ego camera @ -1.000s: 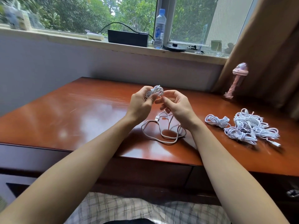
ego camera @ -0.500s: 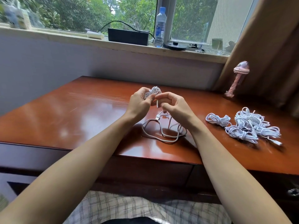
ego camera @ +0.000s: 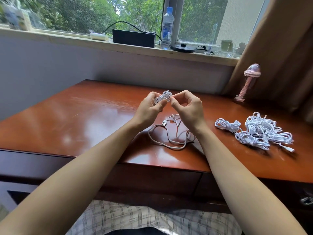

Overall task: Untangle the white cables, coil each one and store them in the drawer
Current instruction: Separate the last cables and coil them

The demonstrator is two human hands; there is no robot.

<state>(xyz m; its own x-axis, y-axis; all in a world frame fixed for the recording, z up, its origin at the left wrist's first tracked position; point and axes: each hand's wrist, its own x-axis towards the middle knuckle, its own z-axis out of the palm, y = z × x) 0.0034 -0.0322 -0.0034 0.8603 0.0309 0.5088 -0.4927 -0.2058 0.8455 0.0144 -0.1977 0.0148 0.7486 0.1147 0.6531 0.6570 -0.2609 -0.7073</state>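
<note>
Nearest, at 6 o'clock, is a strip of plaid cloth point(ego camera: 135, 217), and just beyond it one dark drawer front point(ego camera: 152, 178), closed, under the edge of the red-brown desk point(ego camera: 84, 119). On the desk below the hands lies one loose white cable point(ego camera: 171, 143) in slack loops, its USB plug point(ego camera: 164, 123) showing. Two bare hands are raised above it. The left hand point(ego camera: 149, 109) has its fingers curled round one small coil point(ego camera: 165, 97) of white cable. The right hand point(ego camera: 188, 107) pinches a strand at the coil's right edge between thumb and forefinger, the other fingers bent. At 3 o'clock from the hands, well apart, one tied bundle point(ego camera: 227, 124) lies just beside a pile of white cables point(ego camera: 260, 131); how many are in the pile cannot be told. At 2 o'clock stands one pink bottle point(ego camera: 249, 82). At 12 o'clock on the sill sit one black box point(ego camera: 133, 38) and one water bottle point(ego camera: 167, 26).
</note>
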